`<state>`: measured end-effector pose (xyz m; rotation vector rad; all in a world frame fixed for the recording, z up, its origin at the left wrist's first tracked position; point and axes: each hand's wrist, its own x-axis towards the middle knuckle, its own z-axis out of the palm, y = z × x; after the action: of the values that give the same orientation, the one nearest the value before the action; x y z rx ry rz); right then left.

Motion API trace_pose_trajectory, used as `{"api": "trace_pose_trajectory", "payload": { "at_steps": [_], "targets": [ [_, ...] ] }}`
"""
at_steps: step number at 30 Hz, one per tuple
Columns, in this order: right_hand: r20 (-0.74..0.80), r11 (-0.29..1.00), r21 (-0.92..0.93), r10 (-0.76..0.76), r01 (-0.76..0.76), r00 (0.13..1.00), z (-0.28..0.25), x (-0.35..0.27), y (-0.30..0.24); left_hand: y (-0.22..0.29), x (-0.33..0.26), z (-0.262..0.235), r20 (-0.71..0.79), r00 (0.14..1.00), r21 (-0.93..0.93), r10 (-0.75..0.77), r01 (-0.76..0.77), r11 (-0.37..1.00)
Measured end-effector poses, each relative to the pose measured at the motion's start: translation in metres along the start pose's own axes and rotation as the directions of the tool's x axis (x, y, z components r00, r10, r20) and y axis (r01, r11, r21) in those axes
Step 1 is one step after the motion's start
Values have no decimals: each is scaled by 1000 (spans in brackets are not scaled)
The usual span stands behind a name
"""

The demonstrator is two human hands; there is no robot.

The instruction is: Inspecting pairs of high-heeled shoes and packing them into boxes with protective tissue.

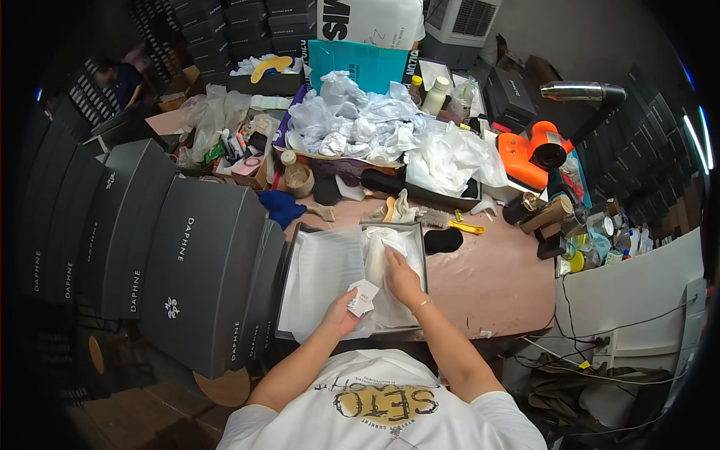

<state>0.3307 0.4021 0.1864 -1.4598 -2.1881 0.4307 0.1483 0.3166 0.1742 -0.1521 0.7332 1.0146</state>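
An open dark shoebox [282, 300] lies in front of me, lined with a translucent white sheet [326, 259] on its left side. In its right half rests a pale, elongated bundle in white tissue paper [373, 259]; what the tissue covers is hidden. Over the box's near part, my left hand [343, 313] is closed on small white cards [363, 297], fanned slightly apart. My right hand [403, 277] lies along the right side of the tissue, fingers stretched out and touching it.
Stacked dark shoeboxes [191, 262] stand close on my left. Beyond the box lie a yellow-handled brush [450, 221], a black oval pad [443, 241] and a bin of crumpled paper [352, 120]. An orange device [521, 161] and several bottles occupy the right back.
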Motion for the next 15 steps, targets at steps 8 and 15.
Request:
{"api": "trace_pose_trajectory", "payload": {
  "at_steps": [8, 15],
  "targets": [
    [162, 990, 34, 132, -139, 978, -21, 6, -3, -1, -16, 7, -55, 995, 87, 80, -75, 993],
    [233, 947, 315, -144, 65, 962, -76, -21, -95, 5, -9, 8, 44, 991, -81, -127, 130, 988]
  ]
}}
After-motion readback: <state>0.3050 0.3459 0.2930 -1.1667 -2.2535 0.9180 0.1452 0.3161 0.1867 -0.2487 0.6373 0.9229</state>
